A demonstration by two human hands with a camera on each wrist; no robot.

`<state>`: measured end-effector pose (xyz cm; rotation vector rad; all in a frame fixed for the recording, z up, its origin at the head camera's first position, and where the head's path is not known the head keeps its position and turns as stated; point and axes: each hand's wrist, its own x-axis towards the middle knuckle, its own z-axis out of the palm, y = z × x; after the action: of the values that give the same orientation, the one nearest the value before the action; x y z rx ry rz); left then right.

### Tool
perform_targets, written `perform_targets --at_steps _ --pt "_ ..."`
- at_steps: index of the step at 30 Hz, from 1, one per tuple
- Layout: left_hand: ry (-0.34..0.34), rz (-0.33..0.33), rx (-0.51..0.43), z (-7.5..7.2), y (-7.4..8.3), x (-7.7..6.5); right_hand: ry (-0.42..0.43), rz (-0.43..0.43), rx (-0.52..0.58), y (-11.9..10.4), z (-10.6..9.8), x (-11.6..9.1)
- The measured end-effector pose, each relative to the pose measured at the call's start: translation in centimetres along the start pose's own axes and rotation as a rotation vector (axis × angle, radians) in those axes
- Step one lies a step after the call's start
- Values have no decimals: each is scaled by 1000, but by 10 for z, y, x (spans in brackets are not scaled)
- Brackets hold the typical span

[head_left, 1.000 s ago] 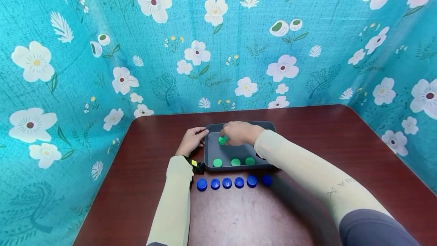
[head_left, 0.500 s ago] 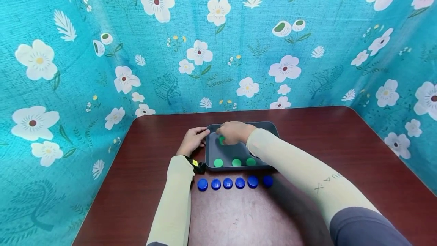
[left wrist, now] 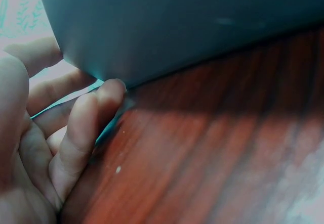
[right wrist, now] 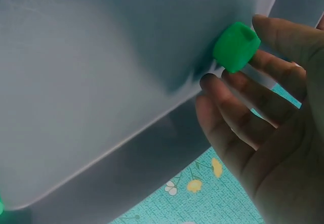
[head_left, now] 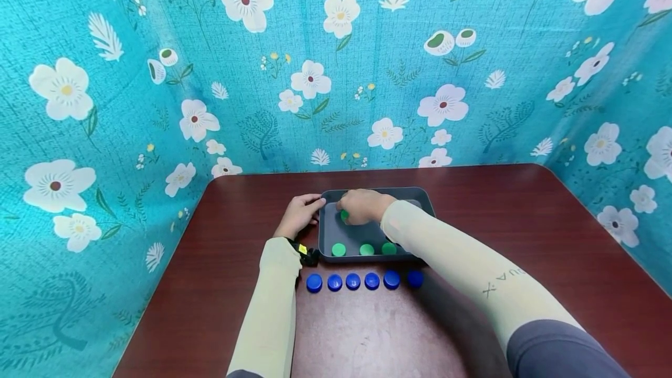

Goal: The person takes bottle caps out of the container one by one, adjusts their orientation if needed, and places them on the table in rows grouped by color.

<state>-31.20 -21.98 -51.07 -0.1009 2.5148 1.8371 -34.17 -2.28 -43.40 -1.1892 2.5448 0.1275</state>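
In the head view my right hand [head_left: 362, 206] reaches into the grey tray [head_left: 329, 232] near its left end, pinching a green bottle cap [head_left: 344, 215]. The right wrist view shows this cap [right wrist: 237, 47] tilted on its side, between the thumb tip and the fingertips, close to the tray wall. My left hand [head_left: 299, 214] is at the tray's left side, fingertips touching the rim. In the left wrist view its fingers [left wrist: 83, 123] rest against the outer wall near a lower corner. Three more green caps [head_left: 338, 249] lie along the tray's near side.
A row of several blue bottle caps [head_left: 353, 281] lies on the dark red wooden table [head_left: 252, 214], just in front of the tray. A floral turquoise curtain [head_left: 336, 74] hangs behind and on both sides. The right forearm covers the tray's right part.
My right hand shifts slightly left and lower in the tray with the green cap still pinched. The left hand stays at the tray's edge. The whole head view drifts slightly.
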Motion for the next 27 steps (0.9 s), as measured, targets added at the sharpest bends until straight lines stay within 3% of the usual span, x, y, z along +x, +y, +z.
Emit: perform_targets --at_steps 17,27 --pt "13 5 14 1 0 0 120 -94 -11 9 13 2" --pt "17 0 25 1 1 0 195 -97 -7 18 17 -9"
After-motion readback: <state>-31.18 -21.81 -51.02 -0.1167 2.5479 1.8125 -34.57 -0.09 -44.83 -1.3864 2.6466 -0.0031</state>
